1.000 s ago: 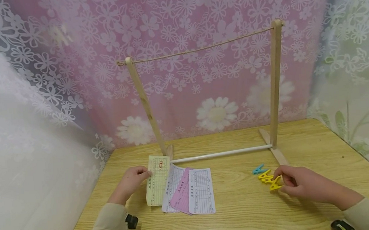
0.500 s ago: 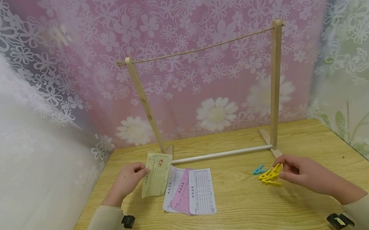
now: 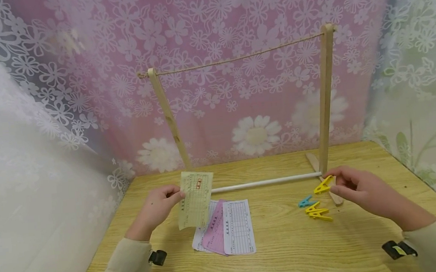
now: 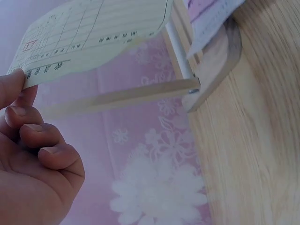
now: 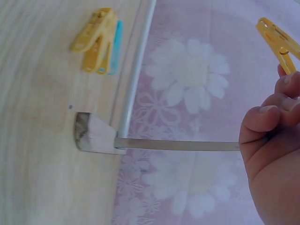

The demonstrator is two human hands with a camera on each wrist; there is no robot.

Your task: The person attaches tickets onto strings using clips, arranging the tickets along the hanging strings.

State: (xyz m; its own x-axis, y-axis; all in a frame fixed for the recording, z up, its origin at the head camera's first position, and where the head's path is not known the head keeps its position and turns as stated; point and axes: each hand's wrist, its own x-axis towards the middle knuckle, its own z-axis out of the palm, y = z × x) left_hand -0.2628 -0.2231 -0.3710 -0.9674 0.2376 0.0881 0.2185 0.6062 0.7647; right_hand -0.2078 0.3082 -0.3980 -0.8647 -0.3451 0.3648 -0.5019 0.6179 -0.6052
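Between thumb and fingers, my left hand (image 3: pixel 156 210) pinches the left edge of a pale yellow printed slip (image 3: pixel 195 202) with a red stamp, raised above the table. The same slip (image 4: pixel 93 33) fills the top of the left wrist view. My right hand (image 3: pixel 364 192) pinches a yellow clothespin (image 3: pixel 323 185) by its handle end, off the table; this clothespin (image 5: pixel 279 44) also shows in the right wrist view. Below it lie a blue clothespin (image 3: pixel 306 201) and two yellow clothespins (image 3: pixel 318 212). A pink slip (image 3: pixel 215 232) and a white slip (image 3: pixel 238 227) overlap another white slip, partly hidden.
Behind the hands stands a wooden frame with a left post (image 3: pixel 171 122), a right post (image 3: pixel 326 102), a rope (image 3: pixel 235 58) strung between their tops and a white bar (image 3: pixel 267 182) low down. A flowered curtain (image 3: pixel 215 102) hangs behind the wooden table (image 3: pixel 289 254).
The left hand has lifted the yellow slip up and rightward, away from the other slips. The right hand has picked one yellow clothespin out of the group and raised it.
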